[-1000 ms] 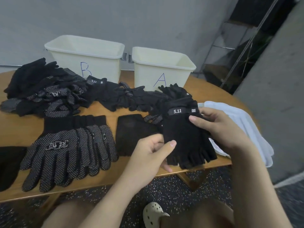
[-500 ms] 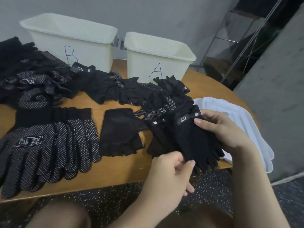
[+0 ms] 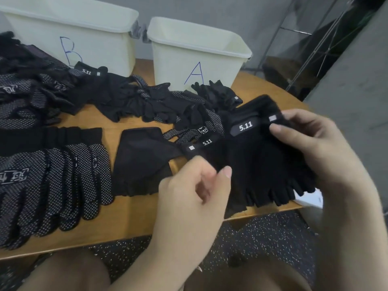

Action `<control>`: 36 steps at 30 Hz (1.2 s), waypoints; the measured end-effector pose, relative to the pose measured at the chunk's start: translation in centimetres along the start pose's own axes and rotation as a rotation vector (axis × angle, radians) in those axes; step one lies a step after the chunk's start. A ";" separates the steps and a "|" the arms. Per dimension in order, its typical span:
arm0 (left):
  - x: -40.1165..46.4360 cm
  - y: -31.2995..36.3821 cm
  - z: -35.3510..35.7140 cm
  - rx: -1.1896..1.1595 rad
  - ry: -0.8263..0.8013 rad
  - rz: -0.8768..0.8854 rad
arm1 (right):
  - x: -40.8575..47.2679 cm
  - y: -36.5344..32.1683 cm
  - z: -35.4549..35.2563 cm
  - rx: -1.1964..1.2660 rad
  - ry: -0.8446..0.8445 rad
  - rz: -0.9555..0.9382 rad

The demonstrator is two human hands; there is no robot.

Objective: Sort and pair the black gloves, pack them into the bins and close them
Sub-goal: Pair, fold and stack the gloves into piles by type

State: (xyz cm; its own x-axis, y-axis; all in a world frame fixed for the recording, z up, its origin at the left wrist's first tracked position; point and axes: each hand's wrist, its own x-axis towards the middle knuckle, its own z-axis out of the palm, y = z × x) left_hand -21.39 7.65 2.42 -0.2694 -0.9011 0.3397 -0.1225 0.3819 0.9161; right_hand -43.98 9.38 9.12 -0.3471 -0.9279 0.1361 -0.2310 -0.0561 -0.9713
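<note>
Bins B and A open at table back edge, contents unseen; gloves mostly unsorted. Dotted pair laid near front-left edge. Left hand pinches second 5.11 glove. Right hand grips 5.11 fingerless glove cuff near front-right edge. Packing, closing remain.

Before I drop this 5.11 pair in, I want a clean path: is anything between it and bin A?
Nothing visible blocks it. The 5.11 gloves are held by the right hand; bin A stands open behind, with only low loose gloves before it.
</note>
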 end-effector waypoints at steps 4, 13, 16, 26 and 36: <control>1.0 1.2 0.7 -0.289 -0.098 -0.044 | -1.1 -2.2 0.8 -0.059 0.082 -0.112; 2.1 1.4 0.8 -0.654 -0.170 -0.172 | -2.2 -3.2 5.6 -0.402 0.005 -0.256; 2.7 1.3 0.4 -0.739 -0.163 -0.221 | -2.8 -3.4 6.7 -0.476 -0.053 -0.299; 4.0 -1.3 -0.5 -0.740 -0.052 -0.344 | -1.9 -1.4 6.5 -0.177 0.071 -0.257; 3.9 -1.5 -0.4 -0.781 -0.160 -0.361 | -0.9 2.9 4.3 0.073 -0.192 0.126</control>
State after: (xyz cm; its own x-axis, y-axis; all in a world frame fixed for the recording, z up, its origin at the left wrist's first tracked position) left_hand -21.83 3.49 2.45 -0.4787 -0.8778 0.0202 0.4472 -0.2239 0.8660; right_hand -40.42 8.42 5.34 -0.1880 -0.9820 -0.0198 -0.1277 0.0445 -0.9908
